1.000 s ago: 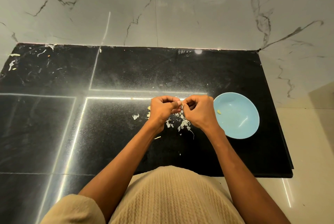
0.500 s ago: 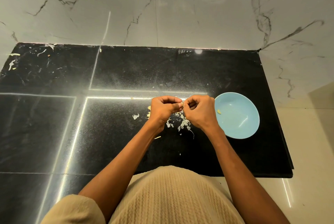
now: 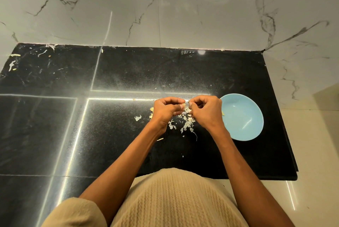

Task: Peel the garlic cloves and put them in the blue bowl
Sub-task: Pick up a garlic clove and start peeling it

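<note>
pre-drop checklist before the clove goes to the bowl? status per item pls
1. Clove held: left hand and right hand both pinch a small pale garlic clove between them: ok.
2. Clove fully peeled: mostly hidden by fingertips: cannot tell.
3. Round light-blue bowl upright on the black speckled stone counter, just right of the right hand: ok.
4. Space in bowl: one pale piece at its left side, the rest bare: ok.
5. Way to the bowl: nothing stands between the right hand and the rim: ok.
6. White papery skin scraps lie outside the bowl: ok.
</note>
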### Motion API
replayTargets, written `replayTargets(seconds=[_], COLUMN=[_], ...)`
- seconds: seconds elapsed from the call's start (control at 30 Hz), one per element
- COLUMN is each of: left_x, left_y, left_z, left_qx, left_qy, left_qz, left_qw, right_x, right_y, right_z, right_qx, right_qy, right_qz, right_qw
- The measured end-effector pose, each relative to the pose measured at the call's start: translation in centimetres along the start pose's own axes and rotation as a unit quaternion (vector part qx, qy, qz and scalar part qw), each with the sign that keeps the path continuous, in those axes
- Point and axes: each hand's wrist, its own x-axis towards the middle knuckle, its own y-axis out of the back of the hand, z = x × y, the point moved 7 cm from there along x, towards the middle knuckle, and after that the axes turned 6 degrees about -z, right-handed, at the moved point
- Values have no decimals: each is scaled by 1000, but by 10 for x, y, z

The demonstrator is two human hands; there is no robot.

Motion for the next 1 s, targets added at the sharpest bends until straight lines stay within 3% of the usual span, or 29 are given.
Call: replayTargets(seconds=[0.2, 0.73, 1.0], left_x=[0, 1, 2], left_y=[3, 6, 3], left_z=[-1, 4, 2], left_qx=[21, 66, 87], left_qy=[-2, -45, -30], left_qz=[11, 33, 26], left_qw=[1000, 996, 995], right_x=[2, -6, -5], right_y=[-10, -11, -7], right_z=[5, -2, -9], right_qx=[-5, 66, -13], right_qy=[-13, -36, 14], right_qz=[-61, -64, -50], right_qw=[998, 995, 999])
